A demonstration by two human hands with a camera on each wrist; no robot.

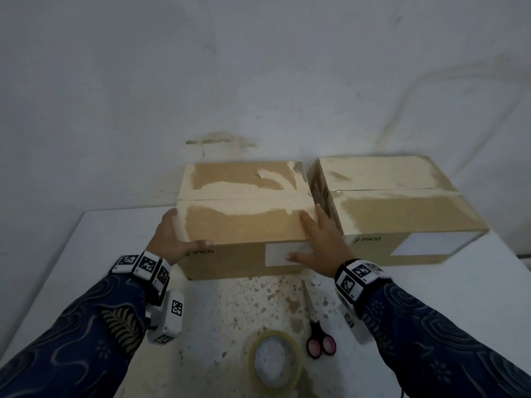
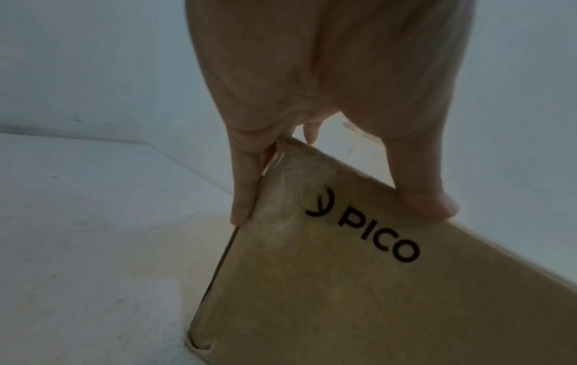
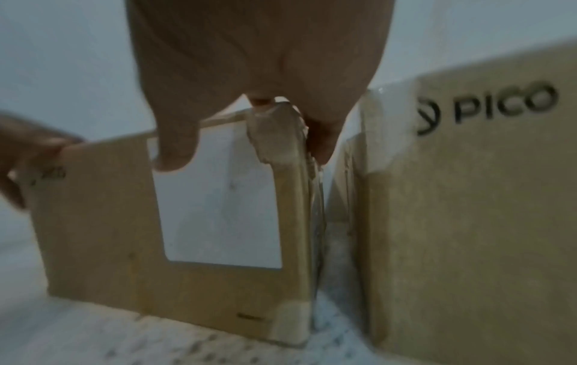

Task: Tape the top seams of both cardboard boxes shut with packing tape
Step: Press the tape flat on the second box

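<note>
Two rectangular boxes of brown corrugated card, side by side at mid-frame in the head view, close together with a narrow gap between. Left box (image 1: 244,222): top skin torn in pale ragged patches, flaps closed along a central seam, "PICO" printed on the front, white label (image 1: 284,254) at the front's right end. Right box (image 1: 402,208): same print and label, same peeled patches, glossy clear tape along its top seam. Contents of both hidden.

Left hand (image 1: 172,239) wrapped over the left box's near-left top corner, thumb along the front top edge, fingers (image 2: 246,187) straight down the side face, as the left wrist view shows. Right hand (image 1: 321,239) spread over the near-right top corner, thumb down over the white label, fingers extended into the gap beside the right box.

Underneath, a white tabletop (image 1: 115,239), its surface pitted and flaked with brown specks toward lower centre. Behind, a pale, scuffed wall with a brownish stain above the left box.

At lower centre, a roll of clear packing tape (image 1: 275,360) lying flat. Just right of it, scissors (image 1: 316,331) with pink-lined black handles, blades toward the boxes.
</note>
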